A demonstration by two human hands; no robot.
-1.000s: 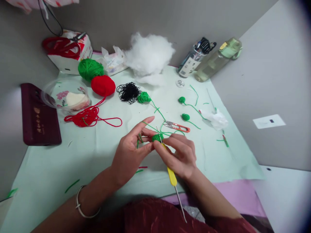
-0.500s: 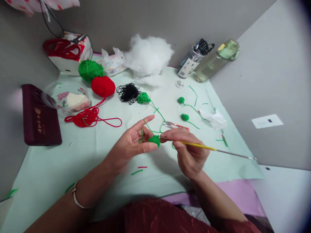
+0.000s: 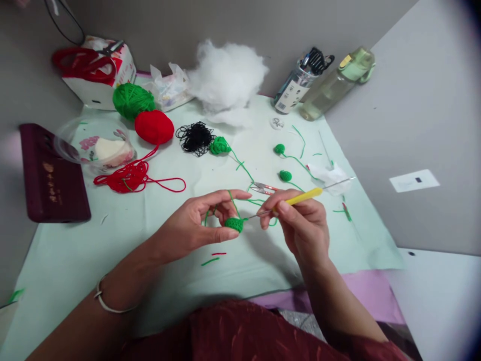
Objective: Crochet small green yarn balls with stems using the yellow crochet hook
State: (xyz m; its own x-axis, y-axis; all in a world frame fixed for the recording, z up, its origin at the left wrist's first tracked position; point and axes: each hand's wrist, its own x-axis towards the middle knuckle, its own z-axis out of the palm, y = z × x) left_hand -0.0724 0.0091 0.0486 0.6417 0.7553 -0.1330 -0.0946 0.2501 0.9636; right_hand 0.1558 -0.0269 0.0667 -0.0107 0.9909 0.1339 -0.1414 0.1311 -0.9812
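Between thumb and fingers, my left hand [image 3: 205, 218] pinches a small green crocheted piece [image 3: 234, 224]. Green yarn runs over its raised index finger and around its other fingers. A crochet hook with a yellow handle [image 3: 304, 196] is gripped in my right hand [image 3: 300, 220], its thin metal tip pointing left to a loop at the piece's right edge. Beyond the hands, a small green yarn ball [image 3: 220, 146] has a strand leading toward them. Orange-handled thread snips [image 3: 264, 188] lie just behind my right hand, partly hidden.
Two small green crocheted balls [image 3: 285, 175] with tails lie to the right, near a crumpled white tissue [image 3: 332, 179]. Red yarn [image 3: 154, 127], black yarn [image 3: 195, 138] and white stuffing [image 3: 229, 75] are at the back. A plastic tub [image 3: 95, 145] and maroon case [image 3: 54, 175] stand left; a bottle [image 3: 338, 82] stands back right.
My right hand has drawn the hook slightly right, away from the green piece, and its rear end has swung up. The left index finger has lowered. The whole view has shifted slightly.
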